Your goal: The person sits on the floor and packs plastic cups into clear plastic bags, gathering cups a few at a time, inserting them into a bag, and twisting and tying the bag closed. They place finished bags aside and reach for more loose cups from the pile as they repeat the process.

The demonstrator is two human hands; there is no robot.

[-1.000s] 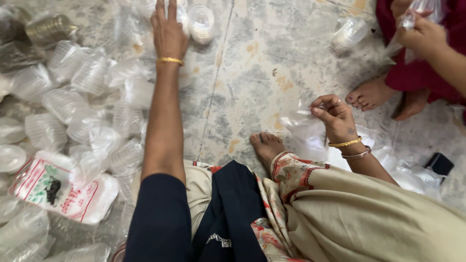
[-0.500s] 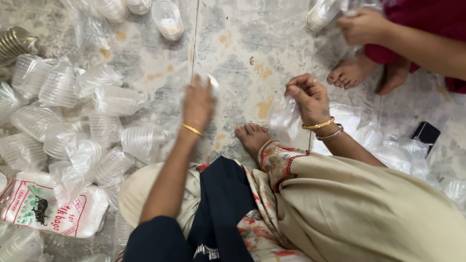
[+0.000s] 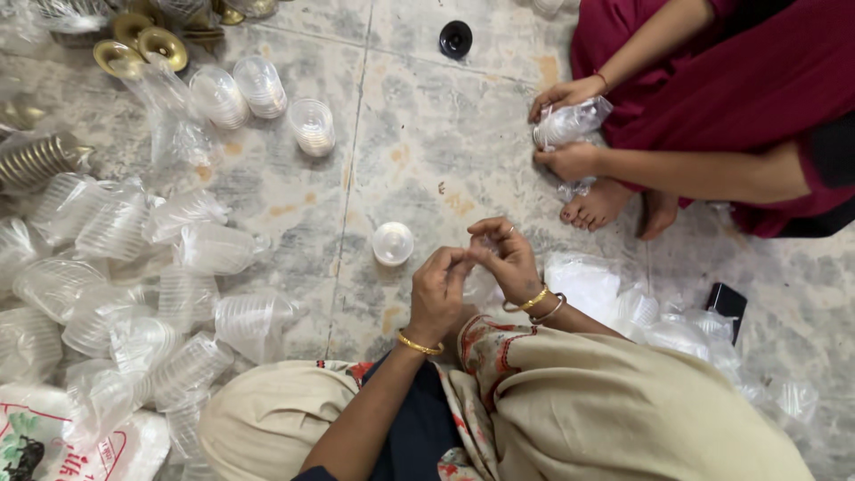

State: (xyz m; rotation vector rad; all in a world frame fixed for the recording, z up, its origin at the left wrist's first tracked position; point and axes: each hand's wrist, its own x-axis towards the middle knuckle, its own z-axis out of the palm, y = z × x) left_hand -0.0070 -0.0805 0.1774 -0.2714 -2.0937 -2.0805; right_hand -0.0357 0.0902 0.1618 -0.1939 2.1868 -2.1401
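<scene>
My left hand and my right hand meet in front of me, just above my knee. Their fingertips pinch a thin clear plastic bag between them; its outline is hard to make out. Both wrists wear gold bangles. A short stack of clear plastic cups stands on the tiled floor just left of my hands, untouched.
Several bagged stacks of clear cups lie at the left. Gold-coloured cups sit top left, and a printed sack bottom left. Loose clear bags and a black phone lie at the right. Another person in red holds a bagged cup stack.
My left hand came back from its far reach to meet my right hand. A cup stack now stands on the floor beside them. The view shifted toward the other person.
</scene>
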